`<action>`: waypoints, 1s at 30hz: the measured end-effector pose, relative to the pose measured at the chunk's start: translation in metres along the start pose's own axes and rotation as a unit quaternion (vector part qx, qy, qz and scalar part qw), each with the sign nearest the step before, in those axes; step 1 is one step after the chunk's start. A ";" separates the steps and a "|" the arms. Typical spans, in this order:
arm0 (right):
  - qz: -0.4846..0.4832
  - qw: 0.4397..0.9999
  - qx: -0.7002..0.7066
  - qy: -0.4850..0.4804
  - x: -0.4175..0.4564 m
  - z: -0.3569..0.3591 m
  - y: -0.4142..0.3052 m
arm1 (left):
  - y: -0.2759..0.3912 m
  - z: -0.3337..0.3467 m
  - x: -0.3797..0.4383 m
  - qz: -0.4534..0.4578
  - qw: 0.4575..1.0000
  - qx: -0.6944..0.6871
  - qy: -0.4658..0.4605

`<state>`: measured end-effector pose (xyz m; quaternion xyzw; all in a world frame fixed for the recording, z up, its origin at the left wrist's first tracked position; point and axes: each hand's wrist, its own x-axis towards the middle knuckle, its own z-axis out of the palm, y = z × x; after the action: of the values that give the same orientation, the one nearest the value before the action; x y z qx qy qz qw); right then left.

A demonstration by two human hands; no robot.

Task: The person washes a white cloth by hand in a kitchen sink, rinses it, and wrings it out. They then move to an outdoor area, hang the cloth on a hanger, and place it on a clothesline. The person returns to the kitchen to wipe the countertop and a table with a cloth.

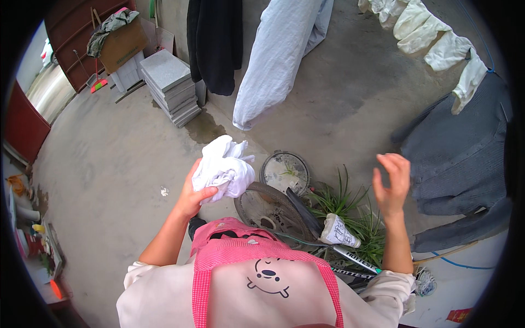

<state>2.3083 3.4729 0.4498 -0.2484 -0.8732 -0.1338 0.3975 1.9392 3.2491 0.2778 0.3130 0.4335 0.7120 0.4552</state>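
A crumpled bundle of white cloth (pixel 224 170) rests in my left hand (pixel 195 192), thumb pressed on its front side. My right hand (pixel 393 184) is raised with nothing in it, fingers curved and apart from the thumb. Close to that hand, on its right, hangs a dark grey garment (pixel 455 151). Light blue trousers (pixel 279 57) hang beyond the bundle, beside a black garment (pixel 215 45). Several white cloth pieces (pixel 422 30) hang in a row at the upper right.
A bicycle wheel (pixel 272 205) and frame stand right before me, next to a spiky green plant (pixel 348 201) and a round lid (pixel 285 172). Grey slabs (pixel 168 78) are stacked farther off. A broom (pixel 98 84) stands near the red gate (pixel 78 37).
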 end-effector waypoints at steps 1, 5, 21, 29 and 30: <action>0.057 0.990 0.082 -0.097 -0.020 0.066 -0.036 | 0.004 -0.013 0.006 -0.005 1.000 -0.007 -0.006; 0.280 0.885 0.308 -0.211 -0.048 0.308 -0.131 | 0.034 -0.085 0.026 -0.002 1.000 0.014 0.000; 0.609 0.485 0.591 0.212 0.046 0.397 -0.171 | 0.105 -0.282 0.120 -0.089 0.995 -0.035 0.019; 0.682 0.535 0.492 0.089 -0.014 0.350 -0.155 | 0.104 -0.279 0.140 -0.085 0.994 -0.046 -0.055; 0.666 0.559 0.491 -0.052 -0.011 0.328 -0.153 | 0.107 -0.282 0.142 -0.081 0.994 -0.046 -0.056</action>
<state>2.0253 3.4819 0.2232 -0.5325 -0.4094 0.6312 0.3879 1.6067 3.2633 0.2608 0.2951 0.3979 0.6735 0.5486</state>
